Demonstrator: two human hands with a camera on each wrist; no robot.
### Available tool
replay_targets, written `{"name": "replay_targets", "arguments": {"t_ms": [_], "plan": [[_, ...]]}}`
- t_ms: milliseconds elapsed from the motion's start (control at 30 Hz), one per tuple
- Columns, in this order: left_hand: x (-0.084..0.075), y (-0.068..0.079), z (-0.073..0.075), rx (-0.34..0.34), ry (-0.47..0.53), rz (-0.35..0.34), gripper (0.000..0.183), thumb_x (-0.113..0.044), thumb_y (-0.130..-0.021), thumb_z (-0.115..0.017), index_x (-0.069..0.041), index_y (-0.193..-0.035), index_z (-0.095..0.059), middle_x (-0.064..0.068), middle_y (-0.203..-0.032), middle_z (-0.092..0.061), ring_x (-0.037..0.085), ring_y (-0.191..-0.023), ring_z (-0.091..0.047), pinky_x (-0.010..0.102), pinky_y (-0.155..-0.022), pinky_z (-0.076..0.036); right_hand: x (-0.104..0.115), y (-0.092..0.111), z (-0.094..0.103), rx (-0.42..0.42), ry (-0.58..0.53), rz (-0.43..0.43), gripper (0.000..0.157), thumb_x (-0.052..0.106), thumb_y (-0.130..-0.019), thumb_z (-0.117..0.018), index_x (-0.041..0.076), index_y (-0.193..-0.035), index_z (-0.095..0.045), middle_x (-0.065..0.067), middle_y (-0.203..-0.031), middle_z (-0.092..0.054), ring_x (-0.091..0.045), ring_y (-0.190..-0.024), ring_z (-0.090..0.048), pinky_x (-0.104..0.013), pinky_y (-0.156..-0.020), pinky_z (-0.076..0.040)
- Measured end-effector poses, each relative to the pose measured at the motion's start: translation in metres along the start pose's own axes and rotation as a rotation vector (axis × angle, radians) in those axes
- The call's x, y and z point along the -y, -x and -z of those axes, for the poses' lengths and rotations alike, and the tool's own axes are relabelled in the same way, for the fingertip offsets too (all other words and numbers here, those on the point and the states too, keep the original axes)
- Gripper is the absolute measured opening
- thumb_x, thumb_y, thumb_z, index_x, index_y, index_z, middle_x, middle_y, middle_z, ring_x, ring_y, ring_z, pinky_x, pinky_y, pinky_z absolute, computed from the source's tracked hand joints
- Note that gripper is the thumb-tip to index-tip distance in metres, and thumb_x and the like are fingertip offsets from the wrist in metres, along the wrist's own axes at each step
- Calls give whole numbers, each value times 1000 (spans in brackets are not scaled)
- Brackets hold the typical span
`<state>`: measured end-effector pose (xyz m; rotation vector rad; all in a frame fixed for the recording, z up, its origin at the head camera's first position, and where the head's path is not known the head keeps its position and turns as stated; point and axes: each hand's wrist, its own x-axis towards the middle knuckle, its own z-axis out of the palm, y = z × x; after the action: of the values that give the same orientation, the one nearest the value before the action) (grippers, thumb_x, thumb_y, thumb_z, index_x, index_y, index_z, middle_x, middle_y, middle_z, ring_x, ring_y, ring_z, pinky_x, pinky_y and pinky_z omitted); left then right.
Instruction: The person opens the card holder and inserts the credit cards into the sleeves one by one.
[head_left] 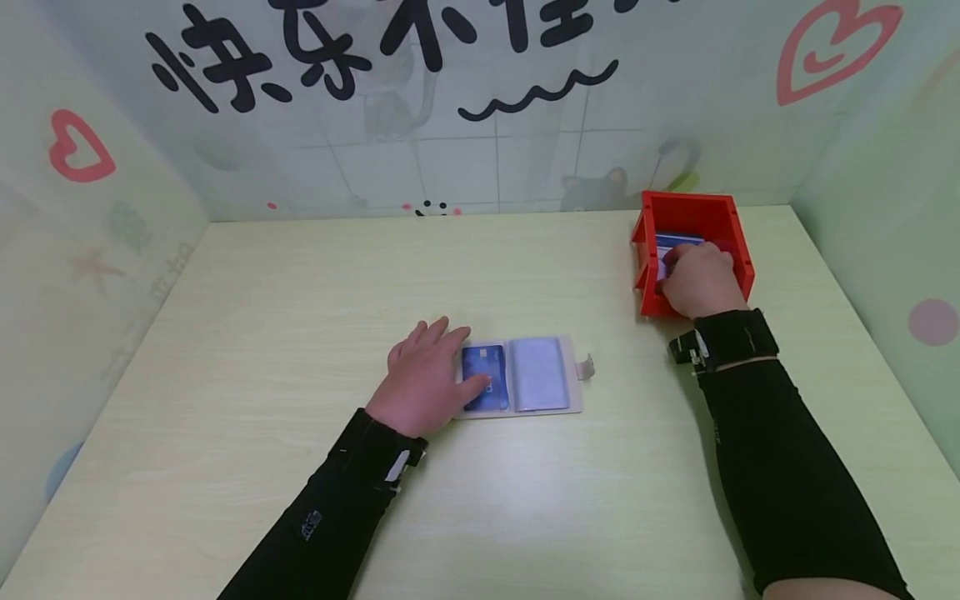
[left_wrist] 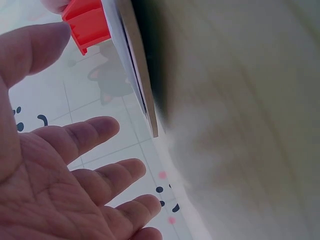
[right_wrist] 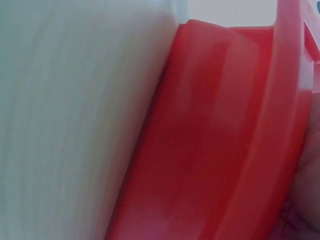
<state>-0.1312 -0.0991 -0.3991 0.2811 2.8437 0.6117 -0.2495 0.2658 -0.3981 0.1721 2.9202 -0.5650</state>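
Note:
An opened card holder (head_left: 575, 400) lies on the table, a blue card (head_left: 486, 392) in its left sleeve and a pale, clear sleeve (head_left: 540, 375) on its right half. My left hand (head_left: 427, 379) lies at the holder's left edge, fingers spread and thumb reaching over the blue card. In the left wrist view the fingers of the left hand (left_wrist: 75, 185) are loosely extended beside the holder's edge (left_wrist: 142, 85). My right hand (head_left: 701, 279) reaches down into a red bin (head_left: 693, 204), fingers bent at blue-and-white cards (head_left: 675, 240). Whether it grips one, I cannot tell.
The red bin stands at the table's back right, near the right wall panel (head_left: 885, 250). A printed back panel (head_left: 450, 167) rises behind the table (head_left: 300, 292). A small metallic clasp tab (head_left: 586, 367) sticks out from the holder's right side.

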Motion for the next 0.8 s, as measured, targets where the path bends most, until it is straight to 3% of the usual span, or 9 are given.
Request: {"name": "replay_targets", "arguments": {"t_ms": [533, 800], "plan": [[-1, 1, 0, -3, 12, 4, 72, -48, -97, -70, -11, -156, -50, 20, -169, -34, 48, -159, -23, 69, -124, -22, 5, 4, 2, -121, -36, 6, 51, -3, -80, -82, -4, -126, -61, -29, -121, -64, -49, -110, -50, -71, -108, -46], [-2, 1, 1, -6, 17, 1, 72, -47, -97, -70, -10, -156, -50, 21, -169, -35, 49, -159, -23, 70, -123, -23, 10, 19, 18, -93, -142, -38, 34, 8, -98, -68, -1, -130, -61, -28, -132, -62, -49, -118, -49, -66, -101, -54]]}}
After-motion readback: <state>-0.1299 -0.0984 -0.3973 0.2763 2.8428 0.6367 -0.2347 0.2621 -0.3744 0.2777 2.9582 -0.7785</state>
